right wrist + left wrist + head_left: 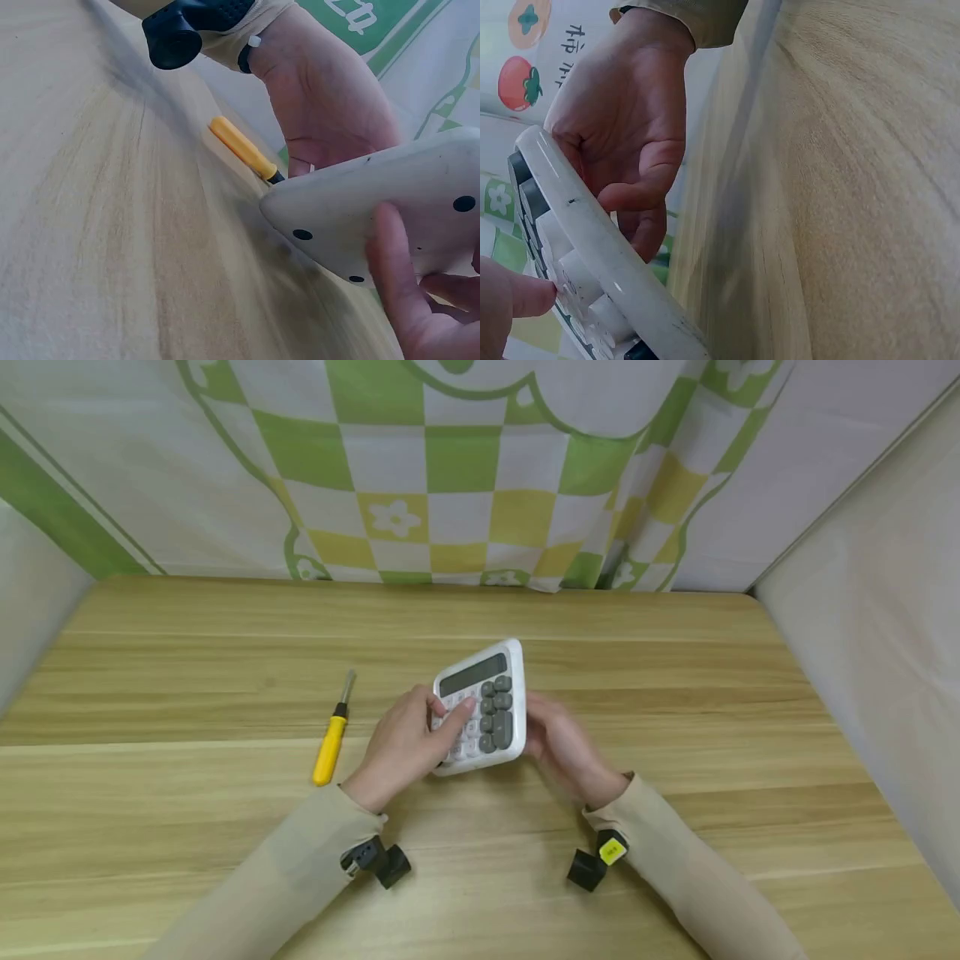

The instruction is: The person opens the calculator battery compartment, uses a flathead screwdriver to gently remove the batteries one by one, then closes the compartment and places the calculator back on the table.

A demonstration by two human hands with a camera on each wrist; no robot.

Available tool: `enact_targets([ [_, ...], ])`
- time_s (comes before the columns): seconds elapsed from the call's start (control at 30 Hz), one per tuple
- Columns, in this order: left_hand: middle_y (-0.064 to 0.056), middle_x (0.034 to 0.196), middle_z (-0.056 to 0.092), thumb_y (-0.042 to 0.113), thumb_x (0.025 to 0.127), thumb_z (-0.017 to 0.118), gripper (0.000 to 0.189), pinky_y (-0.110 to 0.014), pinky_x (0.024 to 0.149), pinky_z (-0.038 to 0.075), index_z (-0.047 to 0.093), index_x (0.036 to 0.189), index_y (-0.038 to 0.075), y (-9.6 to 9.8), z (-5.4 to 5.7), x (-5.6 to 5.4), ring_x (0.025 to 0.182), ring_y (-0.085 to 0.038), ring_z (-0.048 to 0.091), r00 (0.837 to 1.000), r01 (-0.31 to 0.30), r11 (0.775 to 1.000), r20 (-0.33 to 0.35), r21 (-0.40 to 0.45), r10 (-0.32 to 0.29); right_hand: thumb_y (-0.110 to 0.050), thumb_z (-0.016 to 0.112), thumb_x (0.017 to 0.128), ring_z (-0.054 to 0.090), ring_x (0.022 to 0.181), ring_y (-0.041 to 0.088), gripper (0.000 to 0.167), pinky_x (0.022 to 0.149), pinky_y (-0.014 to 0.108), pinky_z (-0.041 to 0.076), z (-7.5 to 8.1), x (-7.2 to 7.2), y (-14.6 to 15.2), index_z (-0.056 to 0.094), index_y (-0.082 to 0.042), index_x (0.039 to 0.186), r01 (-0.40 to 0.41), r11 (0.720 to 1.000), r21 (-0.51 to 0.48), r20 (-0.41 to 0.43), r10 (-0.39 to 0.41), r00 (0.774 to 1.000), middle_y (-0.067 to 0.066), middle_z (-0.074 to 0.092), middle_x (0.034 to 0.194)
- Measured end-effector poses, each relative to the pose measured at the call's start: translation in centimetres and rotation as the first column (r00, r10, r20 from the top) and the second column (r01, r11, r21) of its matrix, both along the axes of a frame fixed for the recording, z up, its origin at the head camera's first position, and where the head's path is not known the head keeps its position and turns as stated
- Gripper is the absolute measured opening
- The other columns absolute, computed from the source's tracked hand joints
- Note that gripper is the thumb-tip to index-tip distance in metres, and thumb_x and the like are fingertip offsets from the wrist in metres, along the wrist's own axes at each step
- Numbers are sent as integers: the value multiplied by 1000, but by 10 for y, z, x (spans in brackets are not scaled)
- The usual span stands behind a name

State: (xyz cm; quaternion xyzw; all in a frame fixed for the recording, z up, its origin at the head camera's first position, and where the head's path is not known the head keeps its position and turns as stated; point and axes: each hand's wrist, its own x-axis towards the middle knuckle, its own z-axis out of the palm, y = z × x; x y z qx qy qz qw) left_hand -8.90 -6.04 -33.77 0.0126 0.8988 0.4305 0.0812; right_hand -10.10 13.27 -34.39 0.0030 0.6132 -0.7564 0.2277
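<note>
A white calculator [480, 710] with a dark display and white and grey keys is held up tilted above the table. My left hand [408, 735] grips its left side, with the thumb over the keys. Close to the right edge, partly hidden behind the calculator, is my right hand [562, 743]. In the right wrist view, a digit of the right hand [405, 300] lies against the white back of the calculator [352, 202], which has dark round spots. The left wrist view shows the right hand [630, 120] with loosely bent fingers beside the white rim [607, 232].
A screwdriver [331, 747] with a yellow handle lies on the wooden table [187, 677], left of my left hand. A green, white and yellow checked cloth [457, 468] hangs along the far edge. Pale walls stand at both sides.
</note>
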Motion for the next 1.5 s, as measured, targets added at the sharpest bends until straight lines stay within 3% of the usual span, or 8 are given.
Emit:
enact_targets([
  [0.1, -8, 81, 52, 43, 94, 56, 38, -27, 53, 40, 54, 95, 5, 0, -1, 0, 68, -19, 49, 1000, -6, 999, 3, 31, 6, -18, 22, 104, 45, 132, 32, 49, 103, 43, 44, 0, 2, -1, 23, 0, 150, -51, 998, -45, 27, 53, 998, 23, 31, 151],
  [0.23, -9, 81, 52, 42, 95, 55, 37, -27, 55, 39, 54, 97, 4, 2, -1, 1, 69, -19, 48, 1000, -15, 997, -14, 73, 16, -25, 18, 105, 38, 135, 39, 51, 101, 51, 45, -1, 4, -4, 17, -11, 154, -107, 991, -81, 37, 111, 993, 20, 29, 153],
  [0.6, -15, 94, 63, 44, 97, 50, 39, -27, 57, 45, 54, 103, 5, 6, 0, 3, 76, -22, 57, 999, -16, 984, 36, 176, 9, -42, 19, 104, 30, 139, 42, 53, 104, 60, 37, -5, 5, -5, 8, -32, 155, -221, 959, -180, 38, 231, 972, 16, 22, 157],
  [0.87, -21, 114, 65, 44, 98, 47, 37, -29, 70, 50, 53, 103, 8, 9, 0, 4, 101, -29, 64, 999, -25, 979, 52, 202, 15, -52, 17, 102, 28, 140, 41, 55, 104, 61, 35, -6, 5, -8, 5, -37, 154, -252, 951, -180, 18, 260, 966, 12, 21, 158],
  [0.97, -19, 108, 66, 44, 99, 45, 37, -29, 64, 47, 53, 103, 8, 9, 1, 4, 90, -25, 63, 999, -8, 981, 45, 195, 0, -53, 16, 101, 27, 140, 41, 56, 103, 62, 35, -6, 5, -9, 3, -38, 154, -261, 950, -170, 3, 265, 964, 11, 19, 158],
  [1.17, -9, 81, 56, 40, 101, 40, 37, -29, 56, 41, 53, 104, 5, 11, 2, 6, 68, -20, 49, 999, 30, 989, -31, 142, -26, -56, 15, 100, 25, 142, 39, 55, 103, 65, 33, -7, 5, -11, 2, -43, 152, -257, 954, -152, -4, 259, 966, 7, 15, 160],
  [1.37, -13, 93, 63, 32, 102, 38, 35, -32, 64, 47, 55, 106, 2, 14, 6, 7, 77, -23, 57, 991, 51, 995, -131, 86, -40, -57, 14, 100, 25, 142, 38, 56, 104, 66, 31, -10, 5, -14, 1, -42, 152, -250, 957, -147, -21, 249, 968, 8, 18, 159],
  [1.5, -15, 95, 64, 30, 102, 38, 34, -33, 66, 49, 56, 107, 1, 16, 7, 8, 80, -23, 58, 987, 72, 993, -149, 89, -58, -58, 14, 99, 24, 142, 39, 58, 104, 67, 30, -10, 7, -14, -1, -41, 153, -231, 963, -141, -15, 231, 973, 9, 15, 160],
])
